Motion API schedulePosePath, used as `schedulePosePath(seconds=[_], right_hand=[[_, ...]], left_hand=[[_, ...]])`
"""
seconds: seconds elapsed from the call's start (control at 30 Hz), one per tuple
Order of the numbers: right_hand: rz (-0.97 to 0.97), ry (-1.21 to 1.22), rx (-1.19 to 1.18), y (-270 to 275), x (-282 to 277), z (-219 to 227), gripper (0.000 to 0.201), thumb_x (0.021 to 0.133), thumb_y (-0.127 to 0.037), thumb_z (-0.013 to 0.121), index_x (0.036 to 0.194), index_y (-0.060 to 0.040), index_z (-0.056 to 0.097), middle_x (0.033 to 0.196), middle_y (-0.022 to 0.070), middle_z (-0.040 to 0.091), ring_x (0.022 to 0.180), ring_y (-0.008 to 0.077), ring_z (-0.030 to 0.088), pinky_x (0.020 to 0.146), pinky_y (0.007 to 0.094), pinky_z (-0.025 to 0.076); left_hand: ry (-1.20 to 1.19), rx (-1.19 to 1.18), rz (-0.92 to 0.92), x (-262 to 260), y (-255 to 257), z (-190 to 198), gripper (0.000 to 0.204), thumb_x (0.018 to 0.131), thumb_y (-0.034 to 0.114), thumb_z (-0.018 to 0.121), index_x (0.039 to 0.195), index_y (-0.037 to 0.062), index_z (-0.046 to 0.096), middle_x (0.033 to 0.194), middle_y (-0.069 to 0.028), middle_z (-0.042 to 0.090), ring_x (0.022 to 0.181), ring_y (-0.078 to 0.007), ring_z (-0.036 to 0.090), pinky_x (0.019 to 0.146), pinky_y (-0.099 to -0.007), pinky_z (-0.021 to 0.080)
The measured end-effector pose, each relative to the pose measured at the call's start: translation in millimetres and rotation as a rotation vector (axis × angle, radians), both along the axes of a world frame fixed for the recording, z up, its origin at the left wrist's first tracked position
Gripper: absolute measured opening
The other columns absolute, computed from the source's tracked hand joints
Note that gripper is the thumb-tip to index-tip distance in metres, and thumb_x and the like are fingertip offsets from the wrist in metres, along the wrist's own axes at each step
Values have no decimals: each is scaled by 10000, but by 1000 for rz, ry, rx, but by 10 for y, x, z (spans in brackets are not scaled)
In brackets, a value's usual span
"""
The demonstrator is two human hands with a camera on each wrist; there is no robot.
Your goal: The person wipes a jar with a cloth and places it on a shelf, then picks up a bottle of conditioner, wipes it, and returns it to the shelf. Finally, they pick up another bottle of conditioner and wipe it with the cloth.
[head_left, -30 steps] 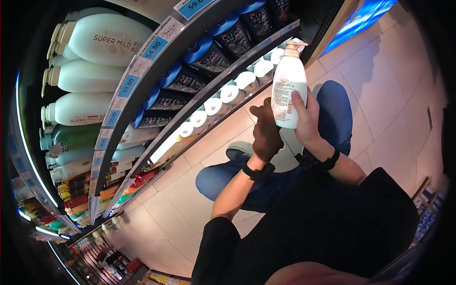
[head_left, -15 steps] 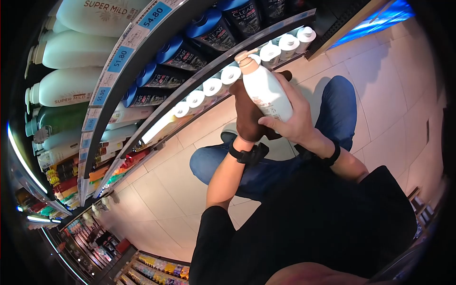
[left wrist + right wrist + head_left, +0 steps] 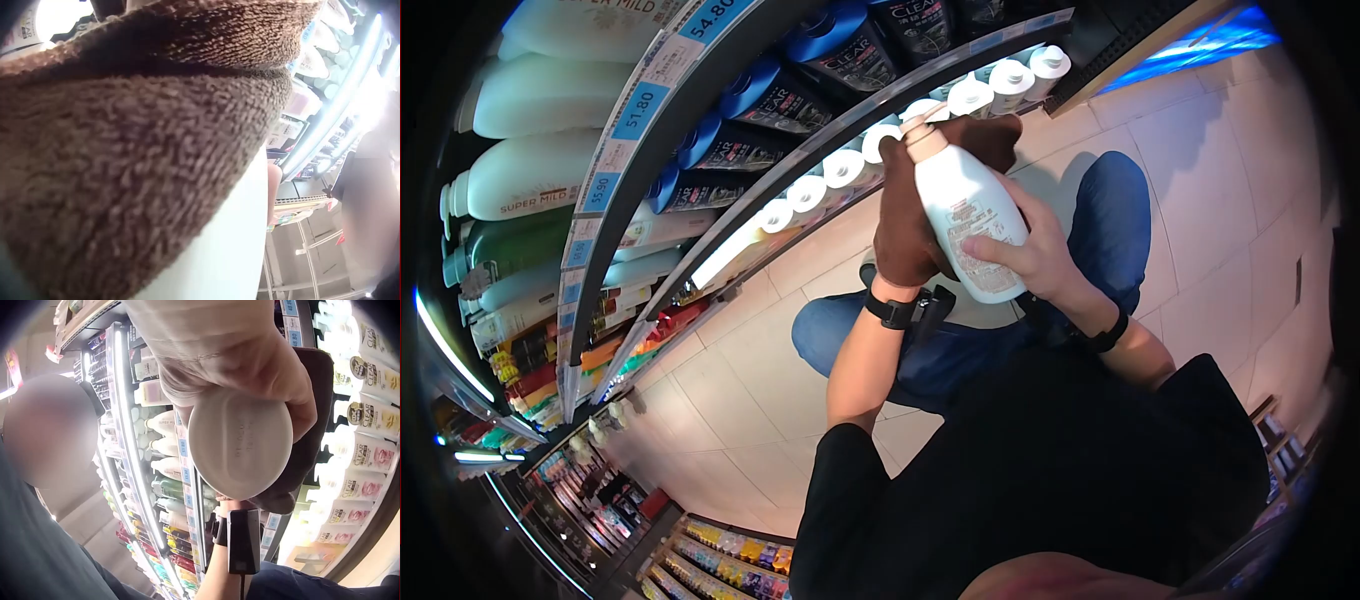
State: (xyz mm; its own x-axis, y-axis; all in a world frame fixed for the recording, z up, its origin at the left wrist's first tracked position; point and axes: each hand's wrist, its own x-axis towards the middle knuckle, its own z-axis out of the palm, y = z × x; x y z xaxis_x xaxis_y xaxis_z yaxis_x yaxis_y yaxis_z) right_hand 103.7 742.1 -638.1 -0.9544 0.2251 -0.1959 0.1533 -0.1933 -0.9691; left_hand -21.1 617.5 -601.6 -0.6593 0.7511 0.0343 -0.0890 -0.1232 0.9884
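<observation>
My right hand [image 3: 1045, 245] grips a white pump bottle [image 3: 972, 215] by its lower half, thumb across the printed label. Tilted up-left, the bottle has a beige pump at its top. Brown fabric covers my left hand [image 3: 910, 225], which lies behind the bottle, thumb side at the neck's left and covered fingers reaching out to its right. Brown pile [image 3: 137, 137] fills much of the left wrist view, beside the white bottle side [image 3: 219, 256]. In the right wrist view the bottle's oval base [image 3: 240, 450] faces the camera, below my right hand [image 3: 225, 350].
Shelves on the left hold large white pump bottles [image 3: 535, 175] and dark bottles with blue caps [image 3: 770, 95], behind price labels [image 3: 638, 112]. White-capped bottles [image 3: 843, 168] line the lowest shelf. Crossed legs [image 3: 1112, 220] rest on the tiled floor [image 3: 740, 380].
The bottle has moved left, tilted and turned, its label briefly angled away and now facing up again. My covered left hand has moved from beside the bottle to behind it, spreading out.
</observation>
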Motion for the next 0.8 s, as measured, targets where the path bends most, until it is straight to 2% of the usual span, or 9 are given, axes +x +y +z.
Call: schedulePosePath(seconds=[0.03, 0.07, 0.1, 0.17, 0.2, 0.23, 0.3, 0.47, 0.8], right_hand=[[-71, 9, -3, -29, -41, 89, 757, 853, -257, 900, 1481, 22, 582, 1242, 131, 701, 1132, 181, 666, 993, 344, 512], [-143, 19, -4, -48, -78, 139, 733, 863, -258, 891, 1466, 28, 587, 1216, 126, 698, 1118, 186, 664, 989, 343, 509], [-137, 20, -3, -57, -106, 138, 733, 863, -258, 891, 1466, 28, 587, 1216, 126, 698, 1118, 186, 664, 989, 343, 509], [-341, 88, 139, -53, -142, 102, 709, 866, -260, 890, 1444, 24, 594, 1163, 114, 687, 1058, 201, 670, 962, 349, 520], [-397, 100, 237, -16, -152, 17, 646, 892, -250, 872, 1410, 34, 608, 1148, 108, 681, 1014, 193, 678, 928, 336, 533], [-396, 98, 238, 3, -168, 13, 646, 892, -250, 872, 1410, 34, 608, 1148, 108, 681, 1014, 193, 678, 928, 336, 533], [-506, 148, 65, 27, -196, 21, 590, 930, -258, 846, 1380, 43, 611, 1158, 104, 682, 1018, 173, 683, 913, 316, 538], [-605, 239, 13, 74, -183, -169, 619, 1002, -359, 786, 1417, 43, 565, 1218, 108, 687, 1032, 154, 677, 916, 307, 542], [-301, 495, 69, 125, -77, -163, 960, 948, -491, 828, 1585, 39, 344, 1449, 170, 556, 1346, 245, 561, 1127, 395, 459]], left_hand=[[-309, 194, -34, 22, 50, 49, 789, 1152, 541, 92, 1494, 8, 562, 1421, -150, 677, 1260, -251, 640, 1120, -372, 458], [-355, 95, -80, -78, 110, -129, 611, 1116, 466, 386, 1474, 18, 599, 1412, -165, 683, 1263, -273, 630, 1148, -414, 395], [-354, 98, -74, -36, 107, -183, 611, 1116, 466, 386, 1474, 18, 599, 1412, -165, 683, 1263, -273, 630, 1148, -414, 395], [427, -115, 46, 70, 91, -254, 932, 609, 336, 882, 1421, -23, 600, 1377, -200, 639, 1238, -391, 612, 1133, -474, 269], [792, -210, -15, 68, 43, -250, 971, 765, 191, 918, 1522, -49, 360, 1413, -159, 643, 1265, -267, 626, 1169, -388, 404], [789, -209, -14, 119, 24, -344, 971, 765, 191, 918, 1522, -49, 360, 1413, -159, 643, 1265, -267, 626, 1169, -388, 404], [361, -250, -23, 224, 5, -499, 1013, 722, 185, 922, 1519, -56, 345, 1404, -182, 634, 1261, -315, 626, 1217, -418, 328], [605, -242, 14, 268, 61, -462, 997, 524, 123, 874, 1433, -42, 498, 1329, -245, 561, 1264, -465, 501, 1155, -501, 396], [555, -144, 73, 179, 48, -360, 817, 596, 87, 898, 1359, 30, 612, 1205, -172, 676, 1052, -378, 676, 961, -399, 546]])
